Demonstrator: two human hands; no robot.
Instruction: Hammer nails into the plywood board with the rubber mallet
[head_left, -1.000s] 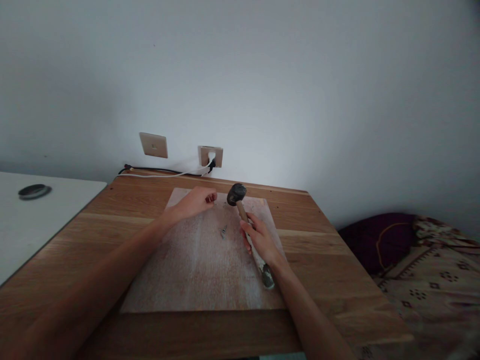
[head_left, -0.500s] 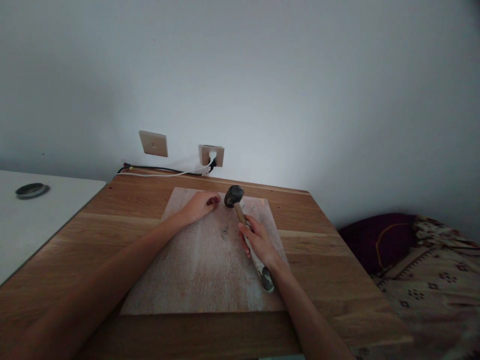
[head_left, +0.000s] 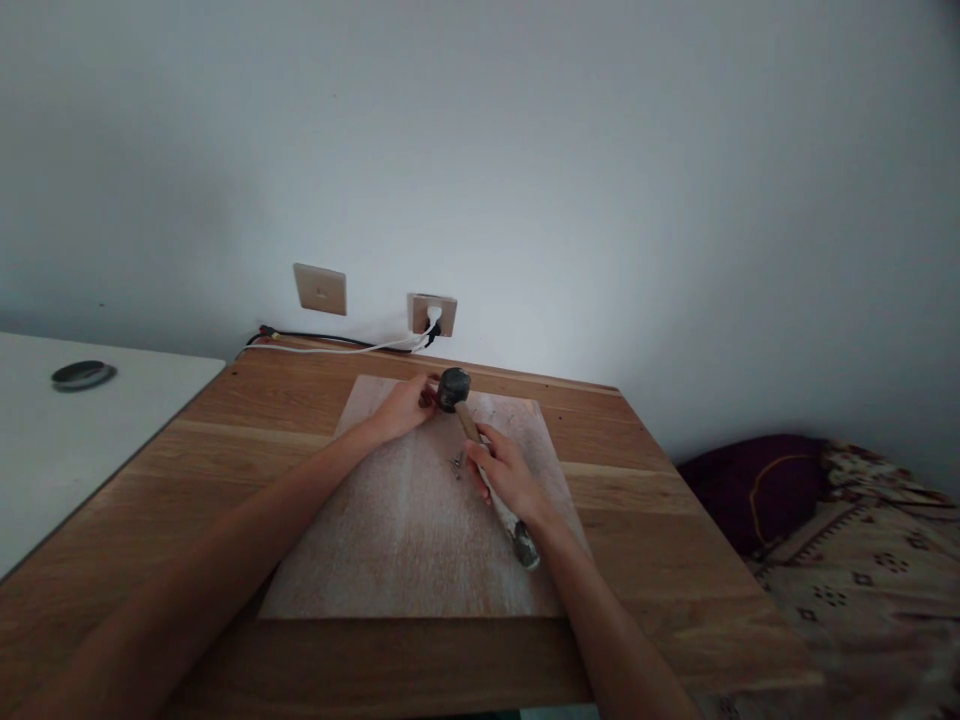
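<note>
Wooden table (head_left: 660,560) under a grey wall bears a board (head_left: 405,540). On it I see my right hand (head_left: 504,476) gripping the hammer (head_left: 455,390) by its handle, head beside my left hand (head_left: 405,404), whose pinched fingers' contents I cannot tell.

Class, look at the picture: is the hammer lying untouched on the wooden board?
No, the right hand grips the hammer by its handle, with the head raised near the left hand over the wooden board.

left hand (head_left: 405,405): curled, fingertips pinched, arm outstretched | right hand (head_left: 504,472): fist closed, palm down
</note>
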